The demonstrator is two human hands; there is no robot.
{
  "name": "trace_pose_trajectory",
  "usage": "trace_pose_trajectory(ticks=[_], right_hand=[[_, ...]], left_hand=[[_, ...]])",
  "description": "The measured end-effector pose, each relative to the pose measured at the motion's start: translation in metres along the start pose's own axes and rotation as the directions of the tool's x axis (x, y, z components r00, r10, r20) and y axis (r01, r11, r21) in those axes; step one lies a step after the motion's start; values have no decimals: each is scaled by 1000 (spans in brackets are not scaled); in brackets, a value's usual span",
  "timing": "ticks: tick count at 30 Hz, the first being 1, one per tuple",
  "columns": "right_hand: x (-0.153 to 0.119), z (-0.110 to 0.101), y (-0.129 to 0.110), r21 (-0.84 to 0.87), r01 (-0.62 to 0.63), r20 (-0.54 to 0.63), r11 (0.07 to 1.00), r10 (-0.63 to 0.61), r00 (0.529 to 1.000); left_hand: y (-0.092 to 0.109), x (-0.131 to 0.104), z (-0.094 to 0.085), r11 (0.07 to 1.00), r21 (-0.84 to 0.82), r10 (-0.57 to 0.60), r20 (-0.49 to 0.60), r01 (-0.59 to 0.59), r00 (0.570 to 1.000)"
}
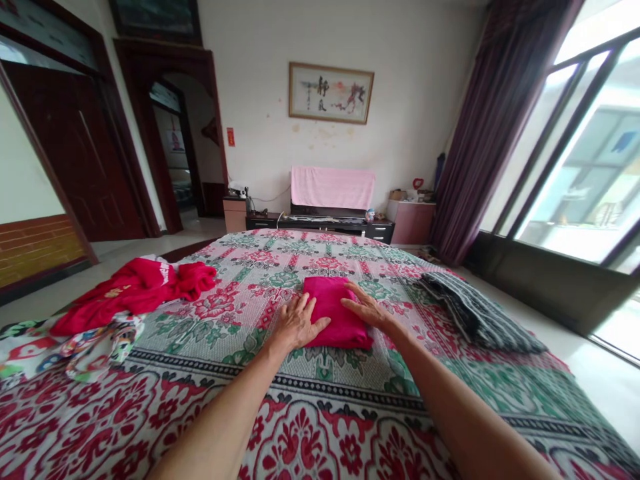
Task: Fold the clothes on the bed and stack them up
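Cloth, folded and pink, looks light, soft, perhaps slippery, best scooped from beneath; left hand and right hand, fingers spread, touch its sides.

Your left forearm and right forearm reach forward bare, slanting inward from the lower edge of view; your left hand is palm down, fingers spread, thumb pointing inward, while your right hand turns inward, its fingers extended leftward, the two hands apart
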State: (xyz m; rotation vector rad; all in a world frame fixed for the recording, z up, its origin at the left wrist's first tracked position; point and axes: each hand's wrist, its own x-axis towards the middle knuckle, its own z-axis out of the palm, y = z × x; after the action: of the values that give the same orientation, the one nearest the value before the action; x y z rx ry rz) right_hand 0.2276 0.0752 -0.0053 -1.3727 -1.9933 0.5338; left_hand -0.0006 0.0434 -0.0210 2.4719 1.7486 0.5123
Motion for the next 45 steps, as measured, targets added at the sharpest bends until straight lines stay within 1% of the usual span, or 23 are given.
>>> trace_pose_trajectory(ticks=[4,8,13,15,16,18,20,22,25,28,33,39,42,45], right_hand=[[-30,-6,-10,-8,-1,12,1000,1,1000],[-53,-2,-14,-26,4,16,1000,-4,1000],[-61,4,-25,-163,-19,14,987,21,1000],[-61,5,-29,-178,-36,13,983,39,999],[-60,5,-30,-168,-48,-2,985,48,999],[-56,6,-30,-149,-107,-78,983,96,992],[-51,7,-28,-164,-215,-183,963,184,966],[-43,8,-28,-212,-325,-241,922,273,931],[-30,11,-32,-275,-432,-243,859,373,896],[-20,15,-35,-292,-469,-238,833,412,880],[-11,20,-33,-295,-446,-224,845,393,892],[-8,20,-29,-242,-393,-222,887,344,912],[-6,22,-26,-192,-400,-237,896,354,905],[-2,23,-22,-158,-397,-311,904,336,889]], left_hand=[[-1,-2,0,999,-26,32,-98,-35,995],[-5,-1,2,996,-63,54,-195,-68,979],[-12,3,8,990,-113,51,-268,-84,962],[-14,4,10,987,-135,43,-300,-87,953],[-14,5,10,985,-149,32,-317,-83,948],[-15,6,11,984,-170,-6,-359,-58,933],[-16,6,11,985,-170,-70,-406,0,911],[-19,7,12,988,-144,-108,-429,51,897],[-24,8,16,995,-87,-74,-420,41,904],[-29,9,20,998,-62,-32,-419,7,908],[-30,10,21,998,-59,-16,-398,-8,917],[-26,7,16,997,-71,-30,-386,3,922],[-25,6,15,996,-95,-37,-369,2,929],[-22,5,14,989,-148,-76,-350,25,934]])
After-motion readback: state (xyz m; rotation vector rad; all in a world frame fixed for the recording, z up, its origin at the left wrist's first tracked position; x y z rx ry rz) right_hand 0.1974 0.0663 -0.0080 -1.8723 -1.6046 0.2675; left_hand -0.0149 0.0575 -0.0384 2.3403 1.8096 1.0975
